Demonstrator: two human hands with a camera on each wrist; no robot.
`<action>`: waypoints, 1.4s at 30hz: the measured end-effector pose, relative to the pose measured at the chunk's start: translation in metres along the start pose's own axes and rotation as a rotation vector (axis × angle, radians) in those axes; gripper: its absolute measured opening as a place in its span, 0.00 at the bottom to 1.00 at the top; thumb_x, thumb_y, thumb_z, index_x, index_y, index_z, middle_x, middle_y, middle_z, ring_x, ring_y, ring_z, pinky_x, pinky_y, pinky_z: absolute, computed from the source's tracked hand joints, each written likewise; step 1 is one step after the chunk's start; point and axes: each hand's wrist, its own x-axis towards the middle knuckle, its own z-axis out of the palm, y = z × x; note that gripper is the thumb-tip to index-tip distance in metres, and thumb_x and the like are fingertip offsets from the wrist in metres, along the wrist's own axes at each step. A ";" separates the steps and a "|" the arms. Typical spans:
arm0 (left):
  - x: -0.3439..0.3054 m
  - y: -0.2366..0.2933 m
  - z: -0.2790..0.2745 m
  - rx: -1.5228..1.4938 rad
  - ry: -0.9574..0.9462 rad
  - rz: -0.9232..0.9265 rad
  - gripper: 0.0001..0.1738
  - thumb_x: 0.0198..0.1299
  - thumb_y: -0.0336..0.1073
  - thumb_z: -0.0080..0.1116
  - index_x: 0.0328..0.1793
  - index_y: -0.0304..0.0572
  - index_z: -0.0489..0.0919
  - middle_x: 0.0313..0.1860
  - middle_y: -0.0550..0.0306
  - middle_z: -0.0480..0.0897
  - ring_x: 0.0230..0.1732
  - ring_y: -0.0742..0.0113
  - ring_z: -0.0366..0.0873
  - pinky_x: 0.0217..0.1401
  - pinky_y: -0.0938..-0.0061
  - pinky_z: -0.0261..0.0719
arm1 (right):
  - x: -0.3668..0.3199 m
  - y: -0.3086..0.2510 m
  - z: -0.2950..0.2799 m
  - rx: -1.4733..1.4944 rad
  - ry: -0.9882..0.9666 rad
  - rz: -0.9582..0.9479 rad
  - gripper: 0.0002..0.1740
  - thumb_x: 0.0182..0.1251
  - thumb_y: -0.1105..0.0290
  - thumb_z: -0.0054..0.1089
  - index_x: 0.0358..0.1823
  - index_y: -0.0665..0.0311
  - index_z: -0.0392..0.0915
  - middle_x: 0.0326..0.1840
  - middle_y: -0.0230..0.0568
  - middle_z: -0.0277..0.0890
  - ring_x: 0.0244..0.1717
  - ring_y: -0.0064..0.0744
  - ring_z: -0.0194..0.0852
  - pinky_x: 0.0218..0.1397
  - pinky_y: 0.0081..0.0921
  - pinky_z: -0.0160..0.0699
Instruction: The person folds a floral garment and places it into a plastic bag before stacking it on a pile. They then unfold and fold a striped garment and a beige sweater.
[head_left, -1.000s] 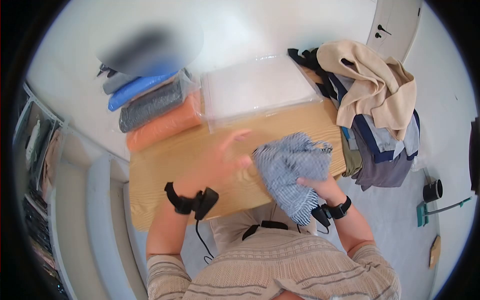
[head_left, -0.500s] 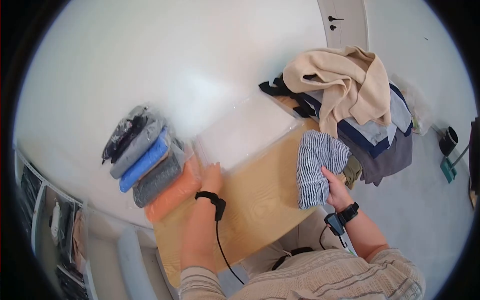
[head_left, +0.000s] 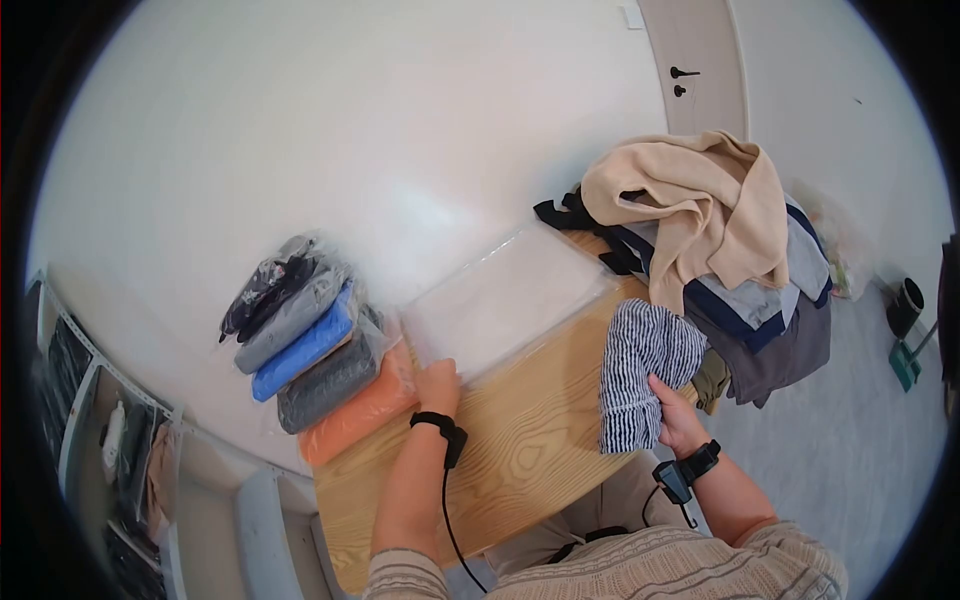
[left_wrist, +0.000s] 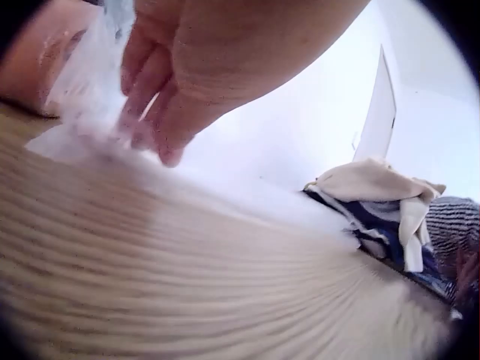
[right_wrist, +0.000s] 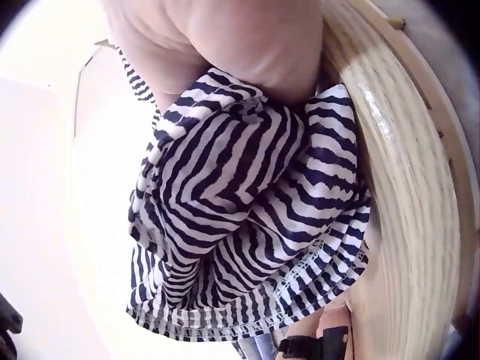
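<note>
A folded garment with wavy black-and-white stripes [head_left: 638, 365] is held over the table's right end by my right hand [head_left: 682, 420], the thumb lying on top of the cloth. The right wrist view shows the striped fabric [right_wrist: 232, 187] bunched up below the palm, its stitched hem hanging loose. At the front left corner of a flat, clear plastic bag [head_left: 510, 290] is my left hand [head_left: 438, 388]. Its fingers [left_wrist: 161, 112] are bent down and pinch the thin plastic [left_wrist: 86, 97] close over the wooden table [head_left: 500, 450].
Left of the bag lie several bagged, folded garments, the orange one [head_left: 365, 410] nearest. A pile of clothes with a beige garment [head_left: 720, 220] on top fills the right end. Shelving [head_left: 210, 490] stands on the left. A dustpan [head_left: 903, 365] is on the floor at right.
My left hand has left the striped garment's side and gone to the bag's front left corner. My right hand has carried the garment right, towards the clothes pile. The head view has turned.
</note>
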 end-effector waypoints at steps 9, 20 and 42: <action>-0.002 0.015 -0.014 -0.041 -0.016 -0.011 0.06 0.55 0.28 0.52 0.31 0.36 0.80 0.31 0.42 0.82 0.37 0.44 0.81 0.37 0.56 0.79 | 0.000 0.001 -0.005 -0.062 0.019 -0.010 0.22 0.71 0.66 0.51 0.59 0.74 0.67 0.55 0.50 0.75 0.53 0.39 0.77 0.59 0.37 0.77; -0.058 0.126 -0.103 -0.866 -0.204 0.396 0.15 0.62 0.41 0.52 0.41 0.33 0.76 0.40 0.39 0.80 0.47 0.43 0.76 0.51 0.56 0.74 | -0.012 -0.007 -0.010 0.009 0.015 -0.046 0.24 0.71 0.62 0.51 0.61 0.72 0.66 0.58 0.49 0.74 0.55 0.41 0.76 0.60 0.38 0.75; -0.173 0.086 -0.072 -0.349 -0.166 0.474 0.30 0.54 0.46 0.61 0.64 0.47 0.72 0.63 0.41 0.69 0.60 0.43 0.68 0.59 0.57 0.70 | -0.098 -0.047 -0.025 -0.112 0.219 -0.332 0.23 0.72 0.62 0.49 0.61 0.70 0.66 0.58 0.44 0.75 0.54 0.38 0.76 0.59 0.36 0.74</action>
